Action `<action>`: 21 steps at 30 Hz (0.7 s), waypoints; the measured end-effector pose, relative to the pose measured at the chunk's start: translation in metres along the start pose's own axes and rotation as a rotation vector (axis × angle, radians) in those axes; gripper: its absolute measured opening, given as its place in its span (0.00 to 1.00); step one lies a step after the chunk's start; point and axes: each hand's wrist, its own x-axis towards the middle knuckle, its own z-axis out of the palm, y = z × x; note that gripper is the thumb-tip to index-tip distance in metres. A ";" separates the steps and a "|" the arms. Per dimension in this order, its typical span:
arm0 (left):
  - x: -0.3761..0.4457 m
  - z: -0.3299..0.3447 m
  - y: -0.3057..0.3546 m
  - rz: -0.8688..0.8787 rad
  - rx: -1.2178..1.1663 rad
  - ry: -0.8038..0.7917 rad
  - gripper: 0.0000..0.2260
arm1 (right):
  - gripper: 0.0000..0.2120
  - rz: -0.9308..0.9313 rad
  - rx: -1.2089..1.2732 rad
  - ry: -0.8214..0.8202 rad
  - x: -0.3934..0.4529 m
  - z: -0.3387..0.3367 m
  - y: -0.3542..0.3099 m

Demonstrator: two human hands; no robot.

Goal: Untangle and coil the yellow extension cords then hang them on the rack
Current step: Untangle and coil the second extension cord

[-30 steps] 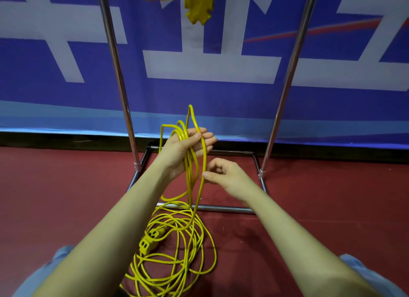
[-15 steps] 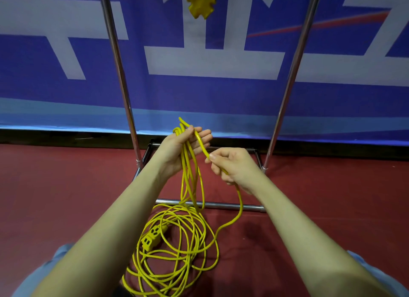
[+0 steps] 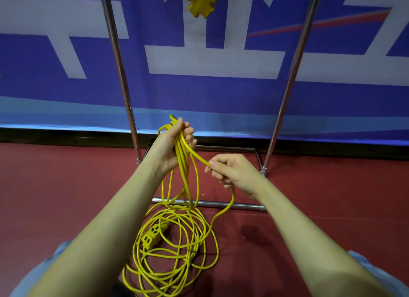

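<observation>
Nearest to us, the loose part of the yellow extension cord (image 3: 177, 248) lies on the red floor (image 3: 66, 197) between our forearms, a heap of overlapping loops with its socket block (image 3: 152, 236) resting on top of the strands. We judge this cord light and limp: it sags under its own weight, keeps no shape once let go, and its smooth jacket looks likely to slide through loose fingers. The block is the only heavy, rigid part, so it may swing or snag as the heap is drawn up.

Farther out, our right hand (image 3: 232, 175) has its grip clamped on a single strand, thumb and fingers curled round it, with the cord running out below the hand in a slack curve down to the heap. Our left hand (image 3: 174, 146) is raised a little beyond it, its grip closed round a bunch of gathered loops whose tops poke above the fingers while the rest hangs toward the floor.

We would keep taking hold of the strand itself, just beside the bundle, never by the block, and feed each new loop into the left palm.

Beyond the hands stands the metal rack (image 3: 119, 75), its base bar on the floor, and a coiled cord (image 3: 199, 2) already hangs from the top, against the blue banner (image 3: 221, 93)
</observation>
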 end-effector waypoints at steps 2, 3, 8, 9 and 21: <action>-0.001 0.000 0.000 -0.008 -0.006 0.000 0.13 | 0.12 0.008 0.013 -0.014 0.001 0.003 -0.003; -0.001 0.000 0.000 -0.015 -0.015 -0.002 0.13 | 0.12 0.013 0.026 -0.018 0.003 0.005 -0.004; 0.001 -0.004 -0.001 -0.085 -0.089 -0.055 0.16 | 0.12 0.003 0.032 -0.018 0.007 0.008 -0.002; 0.000 -0.005 -0.001 -0.117 -0.102 -0.095 0.16 | 0.13 0.011 0.000 -0.025 0.007 0.008 -0.001; -0.011 -0.016 0.015 -0.448 0.386 -0.556 0.15 | 0.22 -0.218 -0.243 0.521 0.022 -0.021 0.017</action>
